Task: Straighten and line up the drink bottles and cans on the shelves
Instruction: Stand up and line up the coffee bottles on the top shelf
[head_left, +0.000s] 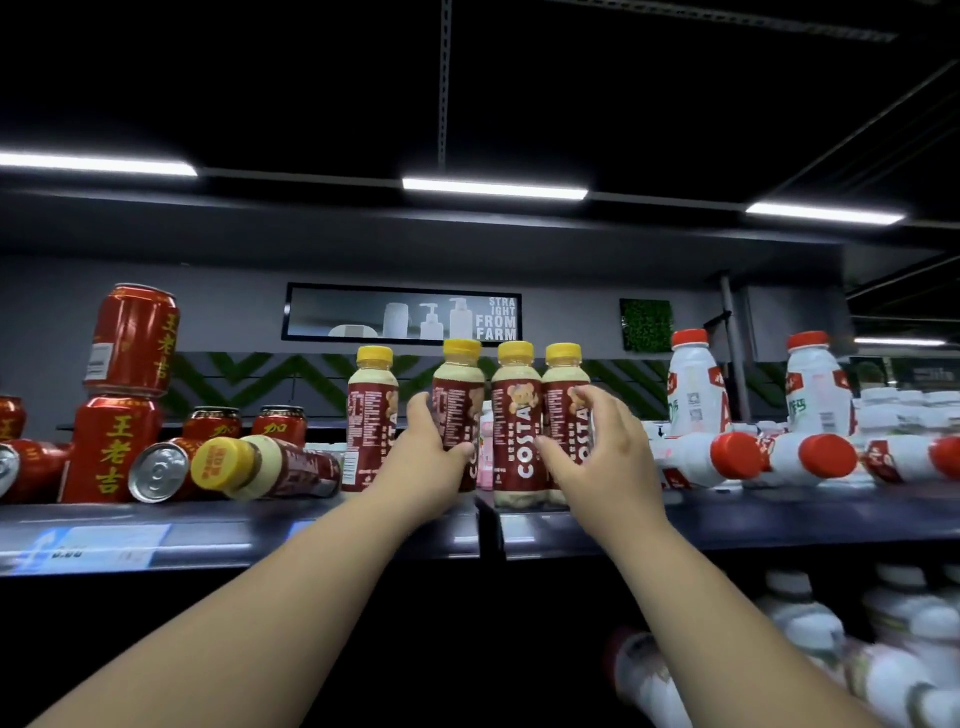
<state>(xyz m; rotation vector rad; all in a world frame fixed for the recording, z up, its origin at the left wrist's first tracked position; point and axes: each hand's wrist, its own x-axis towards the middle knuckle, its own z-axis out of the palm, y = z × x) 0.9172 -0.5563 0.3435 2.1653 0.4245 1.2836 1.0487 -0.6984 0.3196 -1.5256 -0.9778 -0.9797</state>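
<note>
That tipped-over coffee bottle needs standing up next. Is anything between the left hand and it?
Yes. The leftmost upright bottle stands between the left hand, which grips the second upright bottle, and the tipped-over bottle. A path round its front looks open.

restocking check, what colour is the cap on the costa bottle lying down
Yellow cap, clearest in the head view.

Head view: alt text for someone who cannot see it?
On a shelf, the left hand grips an upright Costa bottle and the right hand the rightmost Costa bottle. A toppled Costa bottle lies beside red cans; white bottles lie right.
</note>
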